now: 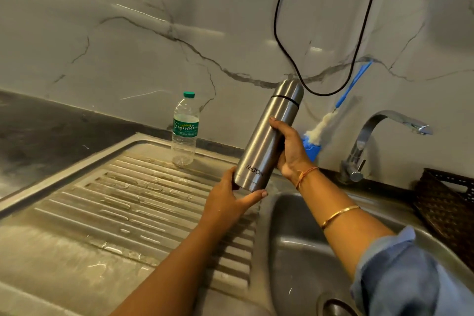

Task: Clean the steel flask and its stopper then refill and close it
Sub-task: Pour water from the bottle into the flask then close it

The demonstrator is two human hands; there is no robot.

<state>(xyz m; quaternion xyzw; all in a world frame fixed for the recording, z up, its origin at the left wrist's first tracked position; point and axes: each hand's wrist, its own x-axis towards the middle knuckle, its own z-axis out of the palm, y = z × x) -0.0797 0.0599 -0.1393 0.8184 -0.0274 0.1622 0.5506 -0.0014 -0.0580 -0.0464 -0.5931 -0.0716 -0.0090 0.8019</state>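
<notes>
A tall steel flask [264, 138] with its cap on is held tilted above the edge between the drainboard and the sink bowl. My left hand [225, 200] cups its base from below, thumb and fingers around the bottom rim. My right hand [289, 149] wraps the middle of its body from the right side. The stopper is hidden under the cap. A plastic water bottle [185, 131] with a green cap and green label stands upright at the back of the drainboard, left of the flask.
A ribbed steel drainboard [115, 213] lies at the left, the sink bowl [300, 251] with its drain at the lower right. A steel tap [369, 141] stands behind the bowl. A blue-handled bottle brush [331, 115] leans on the wall in a blue holder. A dark woven basket [448, 205] sits at right; a black cable hangs above.
</notes>
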